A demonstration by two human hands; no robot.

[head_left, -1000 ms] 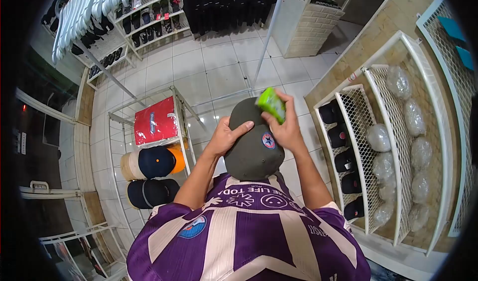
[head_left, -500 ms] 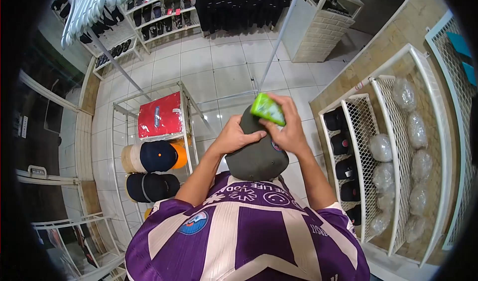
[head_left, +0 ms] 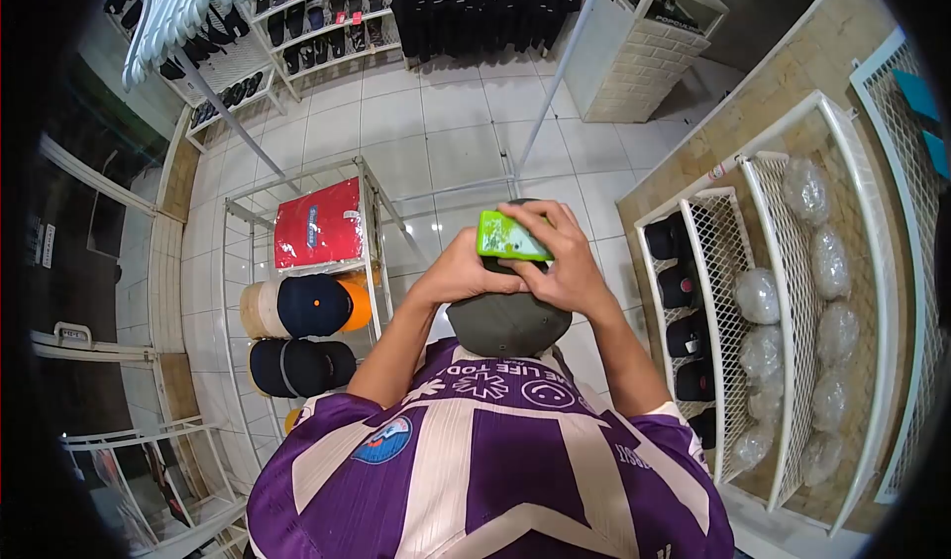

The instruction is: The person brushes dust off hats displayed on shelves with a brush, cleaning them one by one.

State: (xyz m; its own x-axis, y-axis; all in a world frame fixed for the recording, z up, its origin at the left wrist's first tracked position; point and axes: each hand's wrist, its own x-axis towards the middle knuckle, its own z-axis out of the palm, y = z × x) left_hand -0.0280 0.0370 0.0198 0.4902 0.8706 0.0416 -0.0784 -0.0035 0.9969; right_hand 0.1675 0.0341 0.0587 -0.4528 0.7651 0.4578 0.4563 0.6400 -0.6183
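With the clock face centred on the dark grey cap [head_left: 510, 326], the cap is held just above the purple-and-cream shirt [head_left: 505, 440], which lies at six o'clock. Its near-left edge is grasped by the left hand [head_left: 468, 270], thumb laid across the top, fingers mostly hidden. At twelve, over the cap's far part, a bright green block [head_left: 512, 237] is clasped by the right hand [head_left: 563, 260], fingers curled over it and thumb below. A red packaged garment [head_left: 319, 224] is seen at ten, a navy cap [head_left: 315, 305] at nine; black caps [head_left: 686, 335] are shelved at three, beside plastic-wrapped bundles [head_left: 759, 296].
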